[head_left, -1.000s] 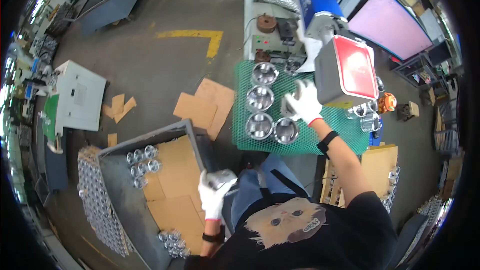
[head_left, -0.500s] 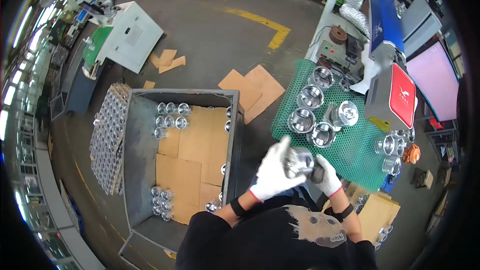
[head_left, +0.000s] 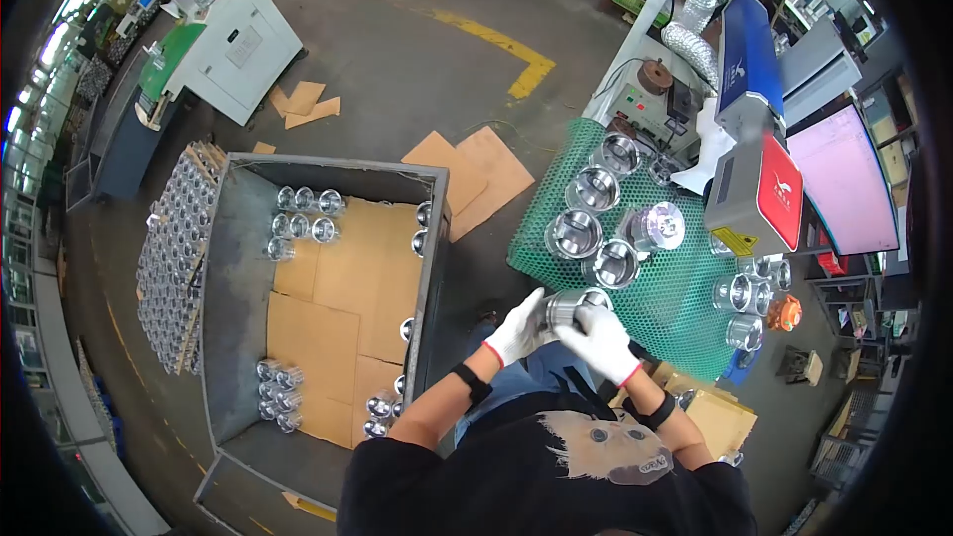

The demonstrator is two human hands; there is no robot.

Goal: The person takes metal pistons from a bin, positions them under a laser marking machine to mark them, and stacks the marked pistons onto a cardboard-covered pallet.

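A shiny metal piston (head_left: 564, 309) is held between my two white-gloved hands, lying on its side just off the near edge of the green mat (head_left: 670, 323). My left hand (head_left: 518, 331) grips its left end. Across its right side and front, my right hand (head_left: 599, 342) has its fingers closed, hiding part of it. On the mat beyond my hands stand several similar pistons, the nearest being an open-topped one (head_left: 612, 264). Beside it, another piston (head_left: 659, 226) shows a pale, bright end.
A grey metal bin (head_left: 434, 268) lined with cardboard holds groups of pistons at my left. The red-and-blue marking machine head (head_left: 779, 194) overhangs the mat, near a monitor (head_left: 844, 179). More pistons (head_left: 737, 293) and an orange part (head_left: 784, 313) sit at the mat's right.
My right hand has moved left and now wraps over the piston, which has turned in my hands. The whole view has shifted slightly, with the surroundings sliding left.
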